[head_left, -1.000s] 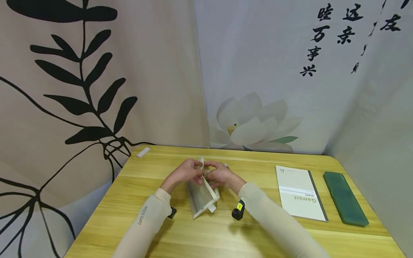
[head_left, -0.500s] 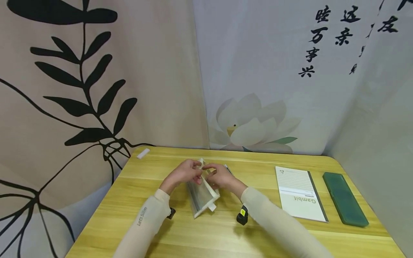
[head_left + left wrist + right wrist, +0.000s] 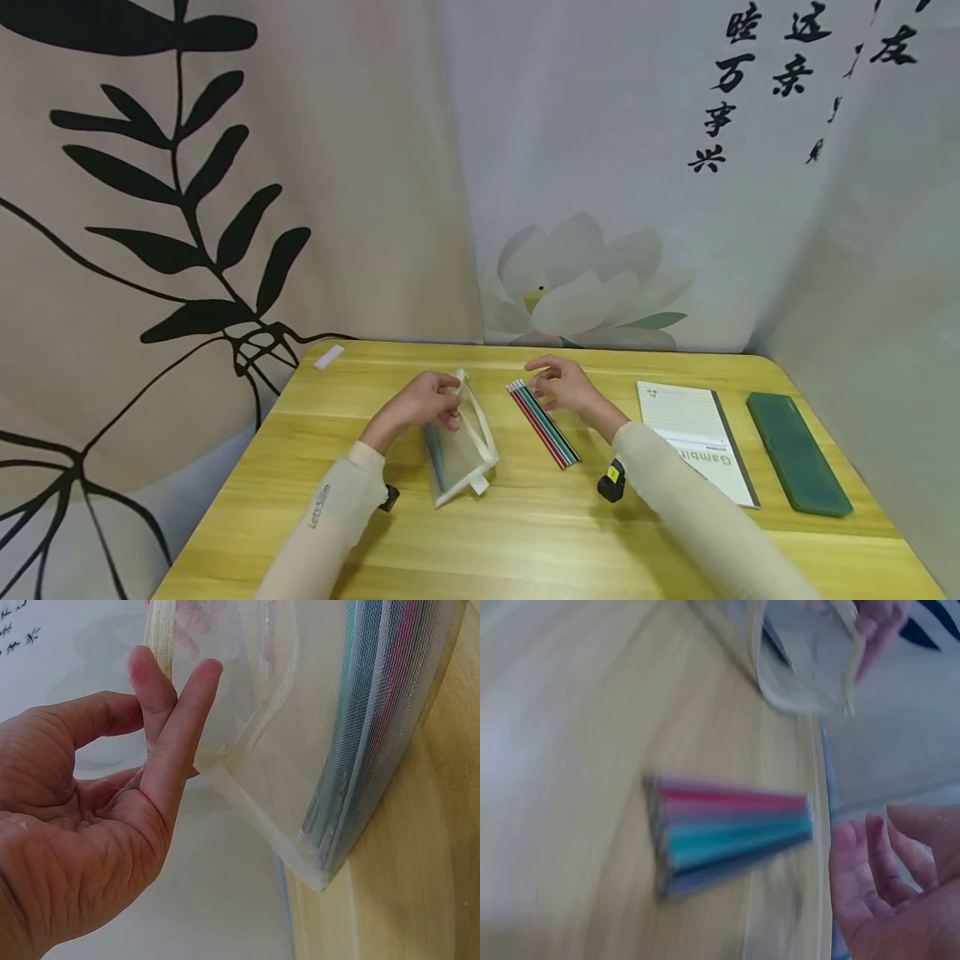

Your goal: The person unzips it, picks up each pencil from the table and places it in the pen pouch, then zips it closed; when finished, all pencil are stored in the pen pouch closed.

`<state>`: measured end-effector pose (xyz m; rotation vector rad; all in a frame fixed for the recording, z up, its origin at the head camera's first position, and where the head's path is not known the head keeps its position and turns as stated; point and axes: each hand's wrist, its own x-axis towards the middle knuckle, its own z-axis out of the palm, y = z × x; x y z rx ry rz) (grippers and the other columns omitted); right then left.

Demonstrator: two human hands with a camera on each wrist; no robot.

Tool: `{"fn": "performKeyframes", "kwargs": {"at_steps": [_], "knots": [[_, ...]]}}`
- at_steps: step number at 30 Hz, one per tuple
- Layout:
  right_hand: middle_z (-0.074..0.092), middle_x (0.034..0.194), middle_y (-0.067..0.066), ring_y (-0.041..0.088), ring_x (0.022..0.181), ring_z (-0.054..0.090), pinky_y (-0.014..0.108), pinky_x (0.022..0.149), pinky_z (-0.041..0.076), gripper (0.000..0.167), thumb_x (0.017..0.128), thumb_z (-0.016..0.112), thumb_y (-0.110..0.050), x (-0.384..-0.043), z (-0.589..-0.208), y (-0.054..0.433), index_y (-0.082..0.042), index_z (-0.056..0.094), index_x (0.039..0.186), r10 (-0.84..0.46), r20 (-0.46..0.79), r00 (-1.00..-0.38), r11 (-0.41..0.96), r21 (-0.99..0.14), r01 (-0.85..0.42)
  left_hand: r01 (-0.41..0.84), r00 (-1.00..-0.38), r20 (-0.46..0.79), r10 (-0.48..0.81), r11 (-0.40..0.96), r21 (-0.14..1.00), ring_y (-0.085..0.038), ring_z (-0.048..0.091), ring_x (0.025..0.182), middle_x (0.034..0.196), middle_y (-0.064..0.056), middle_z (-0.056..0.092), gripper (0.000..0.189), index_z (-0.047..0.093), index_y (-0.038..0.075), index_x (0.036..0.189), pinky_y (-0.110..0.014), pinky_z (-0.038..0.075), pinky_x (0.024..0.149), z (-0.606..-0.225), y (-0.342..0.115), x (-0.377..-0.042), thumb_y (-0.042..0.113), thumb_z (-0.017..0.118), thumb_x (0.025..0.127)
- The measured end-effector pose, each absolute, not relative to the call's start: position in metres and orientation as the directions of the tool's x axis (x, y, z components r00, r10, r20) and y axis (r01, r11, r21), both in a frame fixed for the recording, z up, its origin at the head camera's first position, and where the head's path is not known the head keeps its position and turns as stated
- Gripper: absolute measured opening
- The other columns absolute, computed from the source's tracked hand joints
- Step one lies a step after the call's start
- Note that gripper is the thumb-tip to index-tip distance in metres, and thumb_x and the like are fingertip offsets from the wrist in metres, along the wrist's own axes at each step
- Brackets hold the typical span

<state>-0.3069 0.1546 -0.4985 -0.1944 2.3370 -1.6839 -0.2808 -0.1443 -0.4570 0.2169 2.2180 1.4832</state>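
Left hand (image 3: pixel 420 404) grip pinches mesh pouch (image 3: pixel 461 458) by rim; right hand (image 3: pixel 566 388) grip relaxed, unfilled. Pencils (image 3: pixel 543 425) on table (image 3: pixel 510 542), right of pouch — nudge might roll 1 loose; slipping pinch could let pouch sag.

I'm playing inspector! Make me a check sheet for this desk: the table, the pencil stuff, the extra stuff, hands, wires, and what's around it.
Surface: wood-grain table.
Job's things: mesh pouch, mouth open, coloured sticks inside; pencils lying side by side on the table.
Clutter: notepad, green case, small white piece.
Hands: left hand holds the pouch's top edge; right hand is near the pencils' far ends, holding nothing.
Cables: nothing seen.
Surroundings: backdrop printed with leaves, a flower and writing.
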Motion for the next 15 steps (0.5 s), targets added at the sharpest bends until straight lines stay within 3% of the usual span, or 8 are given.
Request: {"fn": "performKeyframes", "kwargs": {"at_steps": [5,9,15], "knots": [[0.063,0.121,0.020,0.039,0.106,0.064,0.045,0.080,0.064,0.041,0.106,0.062,-0.012,-0.311,-0.501,0.181,-0.005,0.057,0.146,-0.250,-0.141,-0.958,0.361,-0.931,0.043,-0.110,-0.881,-0.279,0.382,0.408,0.906,-0.012,0.070,0.064,0.085,-0.012,0.071,0.058,0.036,-0.015,0.156,-0.044,0.069,0.081,-0.457,-0.145,-0.281,0.004,0.054,0.104],[0.058,0.122,0.018,0.029,0.103,0.064,0.042,0.078,0.064,0.048,0.103,0.065,-0.005,-0.312,-0.505,0.193,-0.001,0.052,0.149,-0.291,-0.196,-0.936,0.399,-0.914,0.067,-0.103,-0.878,-0.274,0.393,0.403,0.909,-0.011,0.070,0.063,0.083,-0.012,0.071,0.058,0.035,-0.017,0.156,-0.047,0.068,0.084,-0.458,-0.144,-0.282,0.002,0.053,0.104],[0.057,0.119,0.016,0.021,0.097,0.063,0.036,0.074,0.062,0.052,0.100,0.068,-0.004,-0.310,-0.512,0.195,-0.004,0.052,0.149,-0.318,-0.246,-0.916,0.412,-0.906,0.100,-0.108,-0.880,-0.277,0.386,0.406,0.907,-0.011,0.070,0.063,0.083,-0.012,0.071,0.058,0.035,-0.016,0.156,-0.049,0.068,0.085,-0.459,-0.144,-0.281,0.002,0.053,0.104]]}}
